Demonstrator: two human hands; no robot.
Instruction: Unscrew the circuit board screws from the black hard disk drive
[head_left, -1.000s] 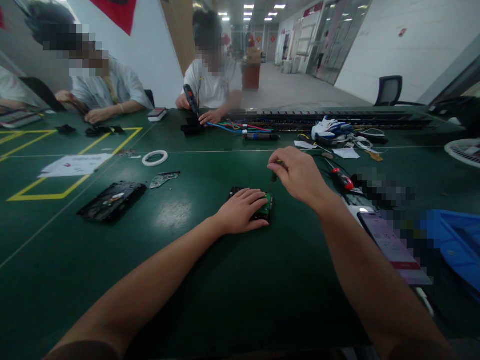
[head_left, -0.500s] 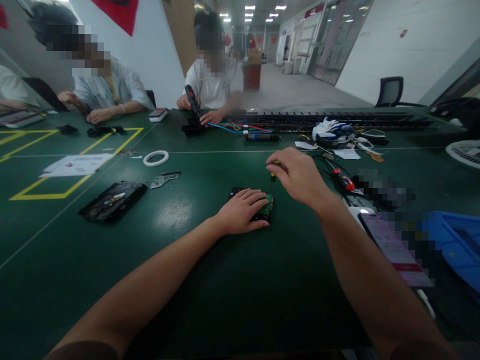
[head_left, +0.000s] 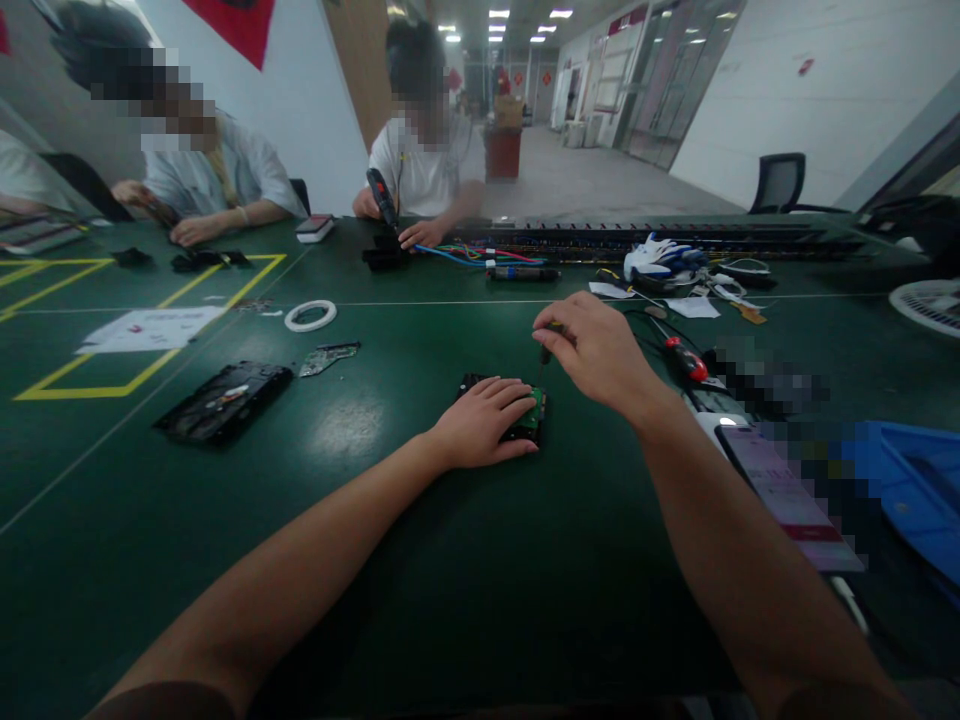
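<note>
A black hard drive with a green circuit board [head_left: 538, 411] lies on the table in front of me. My left hand [head_left: 484, 425] rests flat across its top, fingers stretched out and the thumb along the near edge, covering most of it. A small screwdriver [head_left: 546, 353] is pinched in the closed fingers of my right hand [head_left: 596, 350]. Its thin shaft points down at the drive's right far corner; I cannot tell whether the tip touches a screw.
To the left lie a black casing [head_left: 225, 400], a loose circuit board [head_left: 328, 358] and a white tape roll [head_left: 310, 316]. On the right are a red-handled tool [head_left: 686, 358], a phone [head_left: 787, 495] and a blue bin [head_left: 911, 490]. Co-workers sit across the green table [head_left: 405, 560].
My left hand stays on the drive. The screwdriver handle has turned slightly in my right fingers, which have barely shifted.
</note>
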